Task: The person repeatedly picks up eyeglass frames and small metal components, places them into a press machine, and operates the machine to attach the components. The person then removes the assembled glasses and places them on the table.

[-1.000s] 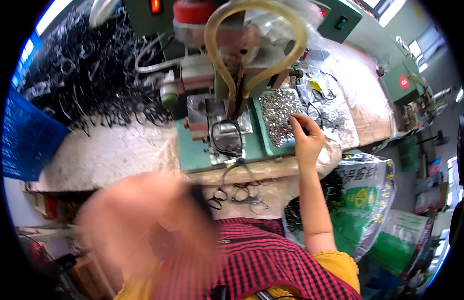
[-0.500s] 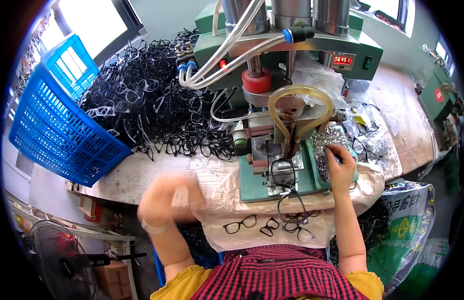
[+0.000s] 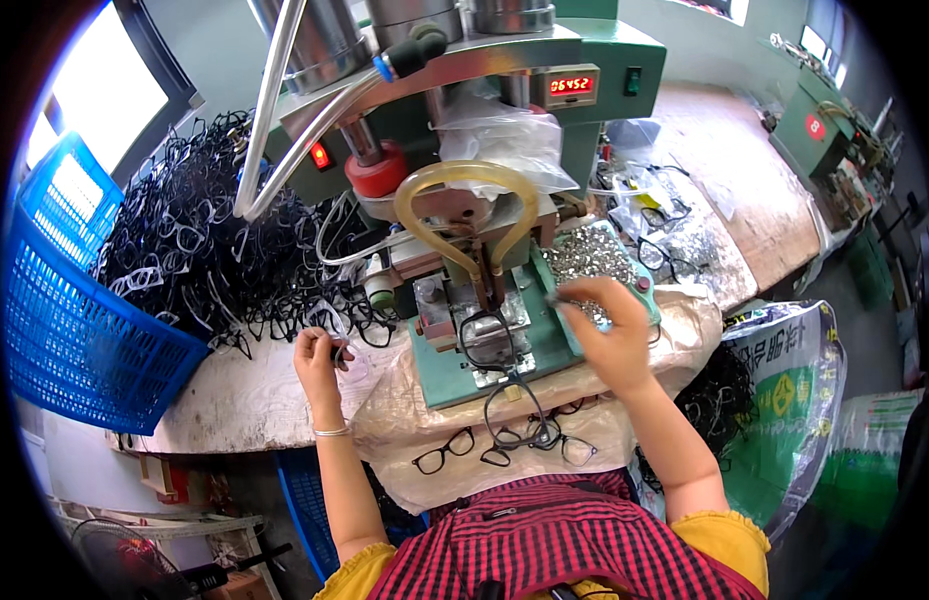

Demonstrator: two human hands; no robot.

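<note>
My left hand (image 3: 319, 372) is closed by the table's front edge, left of the press, its fingers pinching a clear eyeglass frame (image 3: 355, 365) that is hard to make out. My right hand (image 3: 612, 328) hovers at the near side of a tray (image 3: 645, 290) full of small metal pieces (image 3: 586, 257). Its thumb and forefinger are pinched together; whatever is between them is too small to name. Under the press head (image 3: 489, 285), a black eyeglass frame (image 3: 487, 362) sits on the metal fixture. Another dark frame (image 3: 518, 388) hangs just below it, over the front edge.
Several finished-looking frames (image 3: 444, 450) lie on the cloth (image 3: 392, 470) at my lap. A heap of black frames (image 3: 199, 235) and a blue basket (image 3: 94, 330) stand left. The green press (image 3: 624, 45) with hoses rises ahead. A printed sack (image 3: 794, 400) stands right.
My view has turned, so the scene sits further left. My left hand, blurred before, has come forward to the table. My right hand has drawn back from the middle of the tray toward the press.
</note>
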